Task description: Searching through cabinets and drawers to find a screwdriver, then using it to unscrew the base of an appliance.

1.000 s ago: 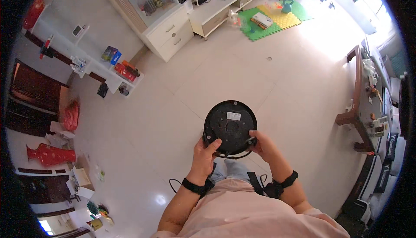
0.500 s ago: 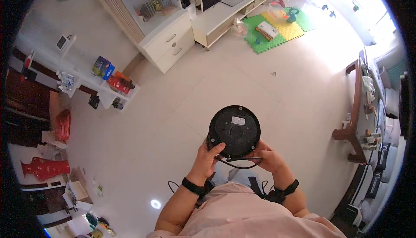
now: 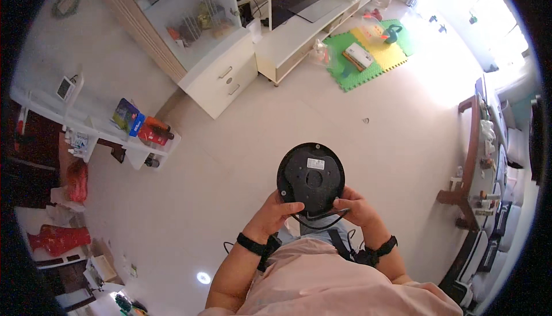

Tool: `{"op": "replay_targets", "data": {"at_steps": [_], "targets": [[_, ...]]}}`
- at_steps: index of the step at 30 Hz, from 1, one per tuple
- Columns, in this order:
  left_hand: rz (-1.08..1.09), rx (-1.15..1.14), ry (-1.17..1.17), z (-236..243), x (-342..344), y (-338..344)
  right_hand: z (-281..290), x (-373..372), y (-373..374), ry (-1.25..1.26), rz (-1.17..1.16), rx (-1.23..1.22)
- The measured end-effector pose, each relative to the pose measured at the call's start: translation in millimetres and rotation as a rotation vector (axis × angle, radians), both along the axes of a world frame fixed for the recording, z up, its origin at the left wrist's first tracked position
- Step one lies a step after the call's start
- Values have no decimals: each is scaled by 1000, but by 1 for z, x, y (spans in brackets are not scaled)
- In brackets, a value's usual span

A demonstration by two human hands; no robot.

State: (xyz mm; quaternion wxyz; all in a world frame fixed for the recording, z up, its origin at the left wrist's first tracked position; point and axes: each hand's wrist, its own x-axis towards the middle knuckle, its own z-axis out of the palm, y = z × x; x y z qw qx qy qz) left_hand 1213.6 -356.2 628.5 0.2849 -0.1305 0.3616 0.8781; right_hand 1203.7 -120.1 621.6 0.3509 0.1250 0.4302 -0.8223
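Observation:
A round black appliance base (image 3: 313,192) is held up in front of my body, its underside facing me. It has a small white label, a ring-shaped mark at the middle and small round screws or feet near its rim. My left hand (image 3: 273,215) grips its lower left edge, the thumb lying on the underside. On the lower right edge my right hand (image 3: 357,207) has its thumb pressed on the rim. The fingers behind the base are mostly hidden. A black cord (image 3: 322,226) loops below the base, between the hands, and passes by my right thumb.
A white cabinet (image 3: 221,80) and a low TV stand (image 3: 287,57) stand ahead. Beyond lies a green and yellow foam mat (image 3: 368,66) with a box on it. A wooden-framed table (image 3: 468,161) is to the right, a white shelf (image 3: 109,129) to the left.
My right thumb has come onto the underside near the base's rim, and my left thumb has slid slightly lower. The surroundings have shifted downward in view.

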Motion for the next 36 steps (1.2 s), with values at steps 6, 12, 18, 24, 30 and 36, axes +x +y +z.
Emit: {"op": "replay_targets", "data": {"at_steps": [6,12,18,24,30,36], "targets": [[-4,-111,23,-1,-111,-1,-31,-132,4,51,202,-67],[54,-147,-101,17,-227,11,-31,-266,9,99,308,-36],[119,-122,-117,4,-322,7,-27,-375,1,99,400,-41],[122,-98,-189,-18,-440,-25,-44,-471,-26,54,215,26],[-4,-87,-289,-59,-568,-68,-84,-567,-34,-141,-287,157],[-93,-138,-497,-107,-634,-96,-163,-647,-35,-258,-421,332]]}}
